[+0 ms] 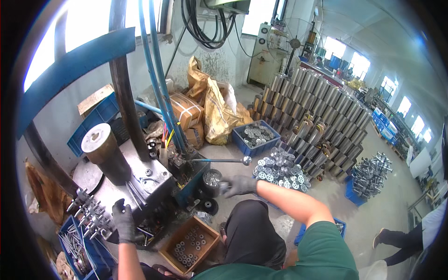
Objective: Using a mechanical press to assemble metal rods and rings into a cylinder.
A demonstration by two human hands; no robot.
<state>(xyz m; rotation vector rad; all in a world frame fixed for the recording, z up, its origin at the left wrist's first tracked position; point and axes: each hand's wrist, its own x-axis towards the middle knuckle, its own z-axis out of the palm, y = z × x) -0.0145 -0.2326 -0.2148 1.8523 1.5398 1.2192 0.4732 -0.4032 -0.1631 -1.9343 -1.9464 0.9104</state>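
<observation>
My left hand (124,225), in a dark glove, is at the near edge of the press table (156,179), fingers extended and nothing visible in them. Beside it, several metal shafts (91,212) stand in a cluster. My right hand (240,185), also gloved, is closed around a small shiny metal part (225,187) whose exact kind I cannot make out. It is just right of a round pot (212,179) of small metal pieces. On the press table stands a thick metal cylinder (109,156), with thin rods (136,192) lying near its foot.
A lever with a ball end (246,160) juts out beyond my right hand. Below sits a wooden box (205,252) of metal rings. Round slotted castings (282,175), a blue crate (254,150) and stacked metal cylinders (322,100) stand beyond. A person's leg (401,238) shows at right.
</observation>
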